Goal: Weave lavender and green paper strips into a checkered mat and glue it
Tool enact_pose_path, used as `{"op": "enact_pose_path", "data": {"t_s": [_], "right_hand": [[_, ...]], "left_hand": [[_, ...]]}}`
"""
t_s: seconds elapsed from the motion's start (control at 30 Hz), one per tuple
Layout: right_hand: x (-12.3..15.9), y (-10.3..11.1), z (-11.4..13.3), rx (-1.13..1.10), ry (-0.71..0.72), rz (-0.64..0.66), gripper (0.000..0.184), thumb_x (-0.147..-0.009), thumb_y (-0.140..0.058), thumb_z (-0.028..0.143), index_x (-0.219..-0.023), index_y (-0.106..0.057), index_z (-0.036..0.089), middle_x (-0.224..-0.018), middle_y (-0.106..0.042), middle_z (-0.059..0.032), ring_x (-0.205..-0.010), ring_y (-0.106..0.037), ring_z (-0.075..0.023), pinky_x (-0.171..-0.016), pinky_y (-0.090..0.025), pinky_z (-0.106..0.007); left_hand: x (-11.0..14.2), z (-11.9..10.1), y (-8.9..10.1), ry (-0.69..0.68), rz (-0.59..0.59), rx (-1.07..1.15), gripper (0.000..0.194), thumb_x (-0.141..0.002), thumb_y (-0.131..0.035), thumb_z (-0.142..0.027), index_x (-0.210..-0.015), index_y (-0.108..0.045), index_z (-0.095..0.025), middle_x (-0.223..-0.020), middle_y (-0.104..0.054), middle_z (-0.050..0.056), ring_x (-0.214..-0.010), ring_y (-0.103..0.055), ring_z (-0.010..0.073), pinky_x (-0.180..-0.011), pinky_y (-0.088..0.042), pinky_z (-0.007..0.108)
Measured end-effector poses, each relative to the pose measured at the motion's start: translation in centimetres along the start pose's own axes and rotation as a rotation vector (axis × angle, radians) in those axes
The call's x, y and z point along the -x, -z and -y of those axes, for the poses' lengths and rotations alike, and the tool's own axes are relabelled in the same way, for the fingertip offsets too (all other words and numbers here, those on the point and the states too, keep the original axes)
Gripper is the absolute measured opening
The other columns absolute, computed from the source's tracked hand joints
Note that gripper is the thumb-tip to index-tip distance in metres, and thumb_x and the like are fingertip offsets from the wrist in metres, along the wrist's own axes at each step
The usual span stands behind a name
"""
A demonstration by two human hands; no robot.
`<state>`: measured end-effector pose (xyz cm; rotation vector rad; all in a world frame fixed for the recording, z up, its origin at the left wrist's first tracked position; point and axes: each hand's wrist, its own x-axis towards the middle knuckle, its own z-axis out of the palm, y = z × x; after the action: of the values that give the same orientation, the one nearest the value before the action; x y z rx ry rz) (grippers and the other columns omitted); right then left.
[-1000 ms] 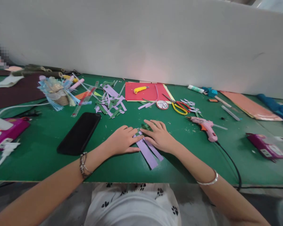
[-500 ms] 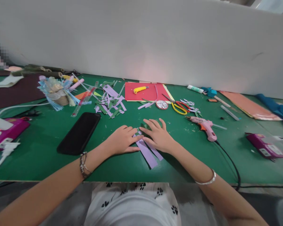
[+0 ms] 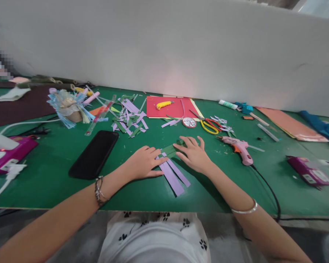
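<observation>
Purple paper strips [image 3: 172,178] and green paper strips [image 3: 170,150] cross each other on the table in front of me, the purple ends pointing toward me and the green ones to the right. My left hand [image 3: 146,162] lies palm down with fingers extended, its fingertips pressing the left end where the strips cross. My right hand [image 3: 193,155] is spread, with its fingertips touching the right part of the green strips. The crossing is partly hidden under my left fingers.
Left of my hands lies a black phone [image 3: 94,155]. A pink glue gun [image 3: 239,148] rests to the right, its cord running to the front edge. Behind are scissors [image 3: 210,126], a yellow cutter [image 3: 164,105], red paper [image 3: 152,109] and paper scraps [image 3: 130,117].
My right hand has slid to the right along the green strips, uncovering more of them and of the purple strips. My left hand stays on the crossing.
</observation>
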<state>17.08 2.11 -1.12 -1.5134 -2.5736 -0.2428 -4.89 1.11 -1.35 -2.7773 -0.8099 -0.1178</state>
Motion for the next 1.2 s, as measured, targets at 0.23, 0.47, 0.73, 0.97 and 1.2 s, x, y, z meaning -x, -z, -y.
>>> {"op": "enact_pose_path", "data": {"t_s": [0.23,0.47,0.73,0.97,1.2], "right_hand": [[0.0,-0.2,-1.6,0.054,-0.089,-0.059,0.033,-0.087,-0.037,0.037,-0.103,-0.063,0.027,-0.120,-0.054,-0.0093,-0.109,-0.044,-0.0254,-0.096,-0.019,-0.055],[-0.1,0.0,-3.1,-0.114,-0.179,-0.233,0.024,-0.083,-0.043,0.021,-0.081,-0.067,0.022,-0.092,-0.065,-0.0065,-0.087,-0.057,-0.0185,-0.090,-0.033,-0.042],[-0.1,0.5,-3.3,-0.390,-0.272,-0.259,0.014,-0.073,-0.053,0.016,-0.065,-0.064,0.019,-0.067,-0.066,-0.0034,-0.061,-0.059,-0.0151,-0.062,-0.043,-0.026],[-0.1,1.1,-2.4,-0.430,-0.361,-0.217,0.016,-0.067,-0.060,0.019,-0.053,-0.055,0.019,-0.054,-0.060,0.0000,-0.050,-0.052,-0.0120,-0.050,-0.036,-0.022],[0.0,1.5,-2.2,-0.494,-0.350,-0.201,0.028,-0.074,-0.057,0.031,-0.050,-0.049,0.019,-0.040,-0.049,0.0037,-0.038,-0.045,-0.0091,-0.046,-0.033,-0.021]], "left_hand": [[0.0,0.1,-0.1,-0.009,-0.025,0.004,0.042,-0.086,-0.039,-0.048,-0.116,-0.054,-0.023,-0.088,-0.058,0.009,-0.077,-0.053,0.0196,-0.066,-0.032,0.030],[0.0,0.0,0.0,-0.008,-0.024,-0.009,0.042,-0.086,-0.040,-0.048,-0.116,-0.054,-0.022,-0.087,-0.059,0.009,-0.076,-0.053,0.0201,-0.064,-0.032,0.030],[-0.1,0.1,0.0,-0.007,-0.019,-0.005,0.042,-0.086,-0.039,-0.047,-0.115,-0.055,-0.022,-0.088,-0.059,0.009,-0.076,-0.053,0.0200,-0.065,-0.033,0.030],[0.0,0.3,-0.1,0.001,-0.016,0.006,0.042,-0.087,-0.039,-0.046,-0.113,-0.056,-0.018,-0.089,-0.060,0.009,-0.078,-0.054,0.0204,-0.066,-0.035,0.031],[0.2,0.9,-0.5,0.044,-0.108,0.104,0.040,-0.090,-0.032,-0.042,-0.103,-0.059,-0.015,-0.089,-0.061,0.009,-0.079,-0.056,0.0198,-0.068,-0.038,0.031]]}}
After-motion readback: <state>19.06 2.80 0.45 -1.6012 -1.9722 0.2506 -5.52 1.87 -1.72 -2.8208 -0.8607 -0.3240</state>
